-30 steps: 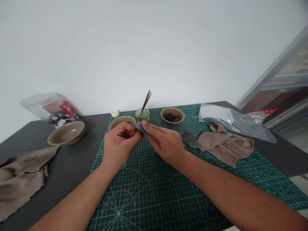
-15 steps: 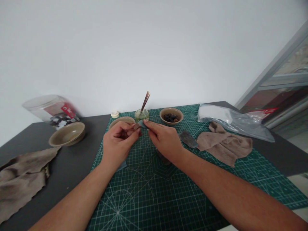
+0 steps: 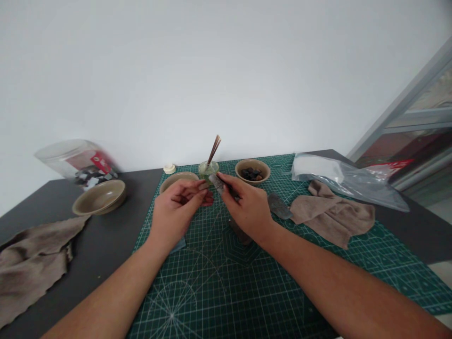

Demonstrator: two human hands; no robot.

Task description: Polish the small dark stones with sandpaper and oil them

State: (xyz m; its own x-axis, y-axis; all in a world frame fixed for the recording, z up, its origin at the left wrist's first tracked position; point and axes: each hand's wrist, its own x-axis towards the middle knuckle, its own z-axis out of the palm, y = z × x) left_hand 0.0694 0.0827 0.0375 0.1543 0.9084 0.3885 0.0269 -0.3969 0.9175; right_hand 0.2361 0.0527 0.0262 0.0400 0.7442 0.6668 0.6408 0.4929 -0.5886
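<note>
I see a glossy bowl (image 3: 100,194) left of the left hand (image 3: 176,207); right of the right hand (image 3: 249,207), matt cloth (image 3: 334,213) and a shiny, clear plastic bag (image 3: 363,184).

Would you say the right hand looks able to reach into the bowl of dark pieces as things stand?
Probably yes: the bowl stands open just beyond the right hand, nothing visible between, though that hand holds a grey piece.

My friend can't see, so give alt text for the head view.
A left hand pinches a brownish piece beside a right hand holding a gray piece, above a green gridded mat. Behind sits a bowl of dark pieces.
</note>
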